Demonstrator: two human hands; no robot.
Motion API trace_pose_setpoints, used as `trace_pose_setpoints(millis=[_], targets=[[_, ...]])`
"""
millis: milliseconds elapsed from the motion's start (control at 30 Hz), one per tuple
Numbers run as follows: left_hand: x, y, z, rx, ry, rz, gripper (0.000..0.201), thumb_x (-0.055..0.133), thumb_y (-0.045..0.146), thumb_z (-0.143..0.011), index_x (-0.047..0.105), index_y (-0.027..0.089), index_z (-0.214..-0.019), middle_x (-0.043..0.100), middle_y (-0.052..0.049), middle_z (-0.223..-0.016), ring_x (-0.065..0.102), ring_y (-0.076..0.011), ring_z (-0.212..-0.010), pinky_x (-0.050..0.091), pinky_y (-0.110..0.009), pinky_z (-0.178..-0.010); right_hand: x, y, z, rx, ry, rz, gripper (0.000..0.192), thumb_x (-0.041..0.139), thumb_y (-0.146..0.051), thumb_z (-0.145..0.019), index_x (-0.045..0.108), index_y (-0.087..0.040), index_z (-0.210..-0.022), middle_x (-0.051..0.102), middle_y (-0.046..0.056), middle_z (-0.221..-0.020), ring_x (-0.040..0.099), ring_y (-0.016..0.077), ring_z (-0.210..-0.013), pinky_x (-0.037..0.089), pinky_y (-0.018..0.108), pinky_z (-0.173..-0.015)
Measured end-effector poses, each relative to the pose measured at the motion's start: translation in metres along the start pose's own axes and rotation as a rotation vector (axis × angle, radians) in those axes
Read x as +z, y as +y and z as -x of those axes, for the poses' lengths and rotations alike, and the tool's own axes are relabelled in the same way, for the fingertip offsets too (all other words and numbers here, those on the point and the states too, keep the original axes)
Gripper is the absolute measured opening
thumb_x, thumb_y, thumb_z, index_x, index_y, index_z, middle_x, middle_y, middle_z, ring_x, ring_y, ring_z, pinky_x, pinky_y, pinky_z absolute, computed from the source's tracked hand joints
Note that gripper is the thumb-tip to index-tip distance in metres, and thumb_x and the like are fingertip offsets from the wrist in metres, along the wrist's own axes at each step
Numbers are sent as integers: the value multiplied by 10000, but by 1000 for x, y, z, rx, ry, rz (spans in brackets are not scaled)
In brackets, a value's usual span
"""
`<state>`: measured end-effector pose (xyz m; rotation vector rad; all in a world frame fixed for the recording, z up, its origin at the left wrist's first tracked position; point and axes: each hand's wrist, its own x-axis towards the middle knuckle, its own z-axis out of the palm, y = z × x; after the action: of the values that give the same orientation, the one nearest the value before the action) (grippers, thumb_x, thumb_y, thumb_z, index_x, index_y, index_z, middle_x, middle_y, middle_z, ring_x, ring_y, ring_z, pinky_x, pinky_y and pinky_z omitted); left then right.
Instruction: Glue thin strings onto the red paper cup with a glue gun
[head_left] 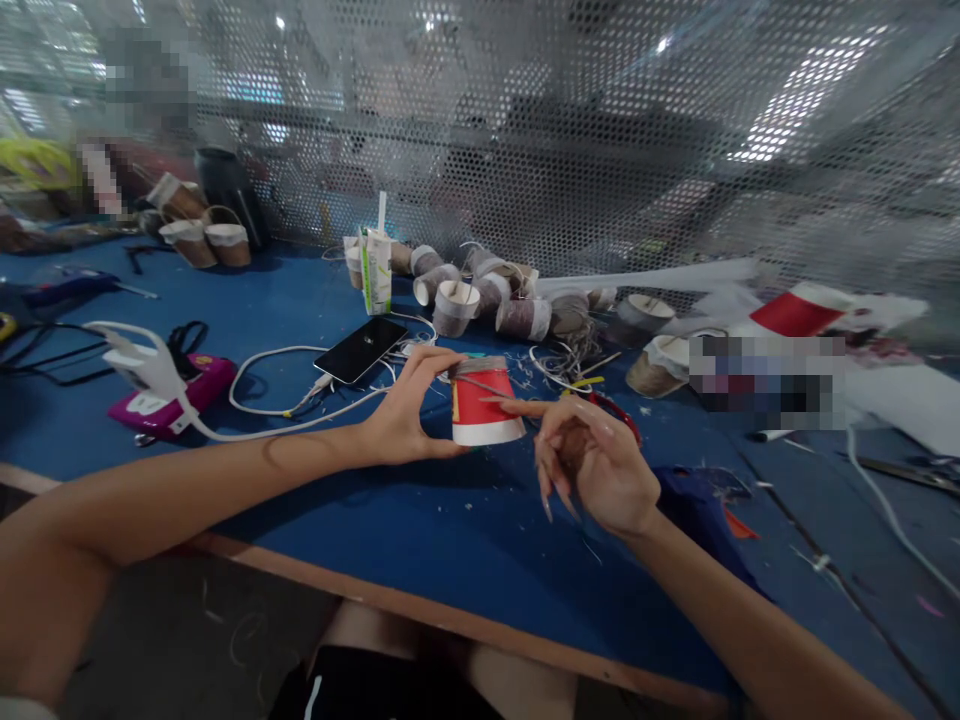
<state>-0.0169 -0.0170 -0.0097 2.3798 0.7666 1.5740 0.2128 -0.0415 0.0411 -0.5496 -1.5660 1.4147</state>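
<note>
My left hand (pixel 412 405) grips a red paper cup (pixel 480 408) with a white band at its lower edge, thumb below and fingers on top. Grey-brown cord (pixel 480 384) wraps the cup's upper end and slants across its red side. At the cup's right side is my right hand (pixel 596 460), palm turned up. Its index finger reaches out to the cord on the cup, and the cord runs to the fingertips. The other fingers curl loosely downward, and what lies inside them is hard to see.
Several cord-wrapped cups (pixel 457 305) stand and lie behind, beside a drink carton (pixel 376 270) and tangled cord (pixel 574 335). A phone (pixel 360 350) with white cable and a magenta box (pixel 176 400) lie left. Blue cloth (pixel 697 520) is right; a perforated metal screen (pixel 487 130) rises behind.
</note>
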Motion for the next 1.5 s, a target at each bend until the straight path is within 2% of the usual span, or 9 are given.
trace_pose_setpoints(millis=[133, 600, 800, 967, 1067, 1133, 1267, 1433, 1500], targets=[[0, 1, 0, 41, -23, 20, 829, 795, 449, -686, 378, 241, -1372, 467, -117, -1232, 503, -284, -1165, 507, -489, -972, -4, -1, -4, 10, 47, -43, 333, 555, -476, -854, 626, -186, -707, 750, 117, -1089, 455, 65, -305, 431, 247, -277], [-1, 2, 0, 86, -60, 0, 839, 778, 491, -697, 366, 234, -1382, 483, -123, -1235, 504, -292, -1174, 493, -499, -977, -11, 5, -8, 53, 129, -111, 350, 497, -451, -852, 609, -203, -632, 765, 76, -954, 401, 74, -300, 398, 262, -257], [-3, 2, 0, 74, -86, -75, 854, 771, 521, -688, 353, 241, -1377, 495, -124, -1217, 535, -295, -1138, 514, -508, -936, -13, 4, -8, -131, 278, -68, 297, 487, -381, -870, 601, -217, -650, 755, 41, -847, 389, 70, -297, 376, 252, -272], [-2, 3, 0, 64, -99, -85, 804, 773, 451, -710, 371, 231, -1370, 518, -129, -1235, 541, -293, -1156, 503, -501, -958, -2, 3, 4, -154, 68, 165, 330, 517, -400, -905, 615, -192, -669, 759, 93, -961, 494, 88, -362, 419, 260, -315], [-1, 5, 0, 83, -88, -96, 777, 777, 413, -716, 389, 222, -1362, 532, -130, -1230, 548, -288, -1157, 497, -498, -976, 0, 9, 12, -181, -55, 270, 248, 541, -388, -916, 650, -198, -798, 731, 97, -1097, 537, 83, -436, 454, 247, -373], [-1, 6, -1, 97, -81, -108, 775, 784, 384, -711, 393, 218, -1359, 540, -129, -1224, 552, -283, -1150, 501, -492, -971, -1, 13, 13, -200, -73, 257, 228, 557, -418, -907, 650, -210, -895, 697, 102, -1188, 529, 74, -449, 474, 250, -393], [-1, 6, -1, 114, -80, -116, 773, 792, 339, -700, 399, 217, -1354, 547, -127, -1215, 556, -277, -1142, 501, -481, -965, -1, 12, 9, -161, 7, 208, 235, 565, -431, -892, 623, -204, -881, 690, 113, -1206, 524, 74, -435, 476, 258, -382], [0, 4, -1, 120, -83, -112, 798, 796, 330, -688, 384, 229, -1364, 543, -124, -1220, 558, -277, -1142, 503, -482, -962, 2, 6, 8, -246, 180, 177, 241, 535, -337, -905, 600, -196, -722, 760, 87, -973, 477, 70, -363, 443, 245, -350], [0, 4, 0, 121, -89, -120, 808, 799, 323, -686, 378, 227, -1369, 543, -125, -1220, 559, -279, -1144, 504, -485, -965, 2, 7, 10, -258, 162, 208, 251, 519, -334, -919, 614, -198, -730, 757, 85, -993, 492, 75, -385, 457, 246, -363]])
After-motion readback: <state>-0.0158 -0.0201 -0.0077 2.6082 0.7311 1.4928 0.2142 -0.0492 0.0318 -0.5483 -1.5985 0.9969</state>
